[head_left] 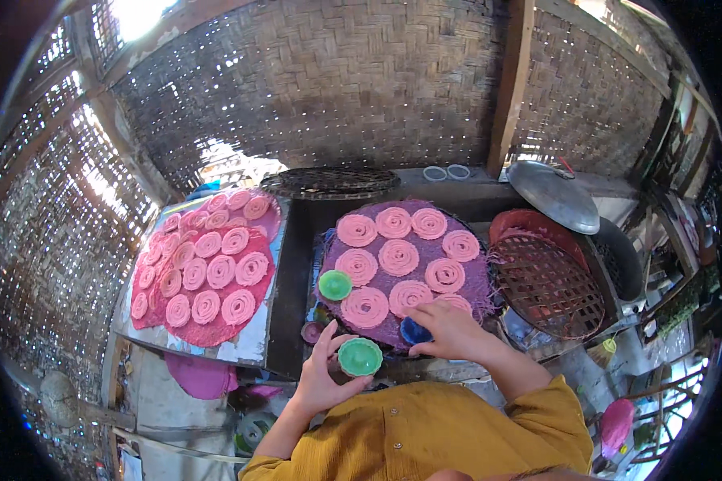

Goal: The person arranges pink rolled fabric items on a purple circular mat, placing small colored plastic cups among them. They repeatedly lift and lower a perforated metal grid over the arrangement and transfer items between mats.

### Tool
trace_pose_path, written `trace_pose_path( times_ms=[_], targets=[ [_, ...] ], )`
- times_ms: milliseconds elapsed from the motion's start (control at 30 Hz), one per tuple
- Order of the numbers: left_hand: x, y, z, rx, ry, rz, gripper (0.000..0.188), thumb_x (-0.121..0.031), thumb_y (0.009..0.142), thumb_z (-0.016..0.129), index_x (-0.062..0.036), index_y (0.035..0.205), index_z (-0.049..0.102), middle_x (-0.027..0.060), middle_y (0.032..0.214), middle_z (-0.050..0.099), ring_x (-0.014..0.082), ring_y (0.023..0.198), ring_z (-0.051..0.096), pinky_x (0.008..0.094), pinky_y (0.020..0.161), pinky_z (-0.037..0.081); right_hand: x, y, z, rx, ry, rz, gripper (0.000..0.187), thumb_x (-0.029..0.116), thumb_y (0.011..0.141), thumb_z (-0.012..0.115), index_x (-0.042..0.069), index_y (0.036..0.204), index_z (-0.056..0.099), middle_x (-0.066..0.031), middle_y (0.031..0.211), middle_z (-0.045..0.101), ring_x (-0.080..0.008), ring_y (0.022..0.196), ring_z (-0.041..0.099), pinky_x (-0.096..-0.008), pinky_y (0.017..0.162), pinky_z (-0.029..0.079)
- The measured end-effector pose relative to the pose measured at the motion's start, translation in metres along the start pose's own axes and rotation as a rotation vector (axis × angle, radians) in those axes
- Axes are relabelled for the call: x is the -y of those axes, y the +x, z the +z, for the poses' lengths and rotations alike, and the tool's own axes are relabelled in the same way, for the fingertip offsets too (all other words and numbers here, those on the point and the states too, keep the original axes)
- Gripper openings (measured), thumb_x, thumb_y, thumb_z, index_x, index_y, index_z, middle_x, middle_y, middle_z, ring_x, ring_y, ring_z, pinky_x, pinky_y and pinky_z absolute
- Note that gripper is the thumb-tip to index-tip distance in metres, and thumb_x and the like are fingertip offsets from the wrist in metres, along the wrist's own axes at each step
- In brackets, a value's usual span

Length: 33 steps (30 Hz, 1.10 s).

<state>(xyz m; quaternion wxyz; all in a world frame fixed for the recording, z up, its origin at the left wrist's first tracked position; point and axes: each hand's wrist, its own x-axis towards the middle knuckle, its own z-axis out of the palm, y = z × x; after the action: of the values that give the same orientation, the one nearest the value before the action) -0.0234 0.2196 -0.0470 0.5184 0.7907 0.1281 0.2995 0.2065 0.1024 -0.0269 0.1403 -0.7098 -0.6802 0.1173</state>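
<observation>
My left hand (322, 380) is closed round a green cup with a scalloped rim (360, 357), held in front of the tray's near edge. Its inside faces up and looks green and smooth. My right hand (449, 330) grips a small dark blue cup (414, 331) at the near edge of the purple cloth (381, 276). On that cloth lie several flat pink spiral coils (399, 257), one partly hidden by my right hand. A second green cup (335, 284) rests at the cloth's left side, touching or close beside a coil.
At left, a slanted board bears a pink cloth (217, 335) with several more coils. A round woven rack (329, 183) leans behind. To the right are an open-weave basket (545, 284), a red basin (529, 220) and a metal lid (553, 195). A small purplish cup (313, 332) stands near my left fingers.
</observation>
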Motion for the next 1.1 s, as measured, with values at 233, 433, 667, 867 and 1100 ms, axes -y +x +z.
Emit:
trace_pose_path(
  times_ms=[233, 433, 667, 867, 1100],
  targets=[
    [-0.027, 0.037, 0.017, 0.271, 0.487, -0.017, 0.082, -0.025, 0.063, 0.074, -0.0002, 0.126, 0.029, 0.018, 0.108, 0.051, 0.0301, 0.101, 0.05, 0.036, 0.087, 0.04, 0.027, -0.01, -0.008, -0.193, 0.275, -0.233, 0.07, 0.042, 0.073, 0.062, 0.002, 0.125, 0.037, -0.0191, 0.118, 0.045, -0.0335, 0.109, 0.044, -0.0398, 0.091, 0.037],
    [-0.032, 0.062, 0.038, 0.307, 0.564, 0.102, 0.086, -0.032, 0.058, 0.075, 0.0022, 0.124, 0.032, 0.0199, 0.111, 0.049, 0.0343, 0.102, 0.048, 0.0393, 0.089, 0.039, 0.01, -0.015, -0.013, -0.266, 0.313, -0.206, 0.062, 0.035, 0.069, 0.068, 0.006, 0.119, 0.046, -0.0158, 0.111, 0.049, -0.0301, 0.101, 0.05, -0.0371, 0.086, 0.041],
    [-0.037, 0.096, 0.048, 0.307, 0.477, 0.19, 0.086, -0.031, 0.061, 0.075, -0.0002, 0.127, 0.029, 0.0189, 0.105, 0.053, 0.032, 0.098, 0.052, 0.0379, 0.084, 0.042, -0.023, -0.011, -0.046, -0.298, 0.56, -0.054, 0.052, 0.03, 0.064, 0.071, 0.01, 0.109, 0.056, -0.0122, 0.1, 0.051, -0.0242, 0.091, 0.054, -0.0317, 0.073, 0.047],
    [-0.029, 0.133, 0.026, 0.113, 0.3, 0.073, 0.095, -0.027, 0.06, 0.079, 0.0003, 0.131, 0.022, 0.0137, 0.105, 0.056, 0.0227, 0.093, 0.056, 0.0329, 0.082, 0.044, -0.139, 0.05, -0.073, -0.669, 0.175, 0.188, 0.054, 0.036, 0.062, 0.07, 0.002, 0.103, 0.058, -0.0168, 0.094, 0.055, -0.0281, 0.086, 0.056, -0.0347, 0.075, 0.047],
    [0.031, 0.193, -0.033, -0.305, 0.062, -0.028, 0.082, -0.019, 0.069, 0.073, 0.0006, 0.13, 0.022, 0.017, 0.104, 0.056, 0.0189, 0.094, 0.056, 0.0296, 0.08, 0.046, -0.188, 0.115, -0.048, -0.436, -0.205, 0.386, 0.059, 0.04, 0.061, 0.07, 0.005, 0.106, 0.057, -0.0178, 0.103, 0.05, -0.0336, 0.096, 0.051, -0.0374, 0.083, 0.044]
  ],
)
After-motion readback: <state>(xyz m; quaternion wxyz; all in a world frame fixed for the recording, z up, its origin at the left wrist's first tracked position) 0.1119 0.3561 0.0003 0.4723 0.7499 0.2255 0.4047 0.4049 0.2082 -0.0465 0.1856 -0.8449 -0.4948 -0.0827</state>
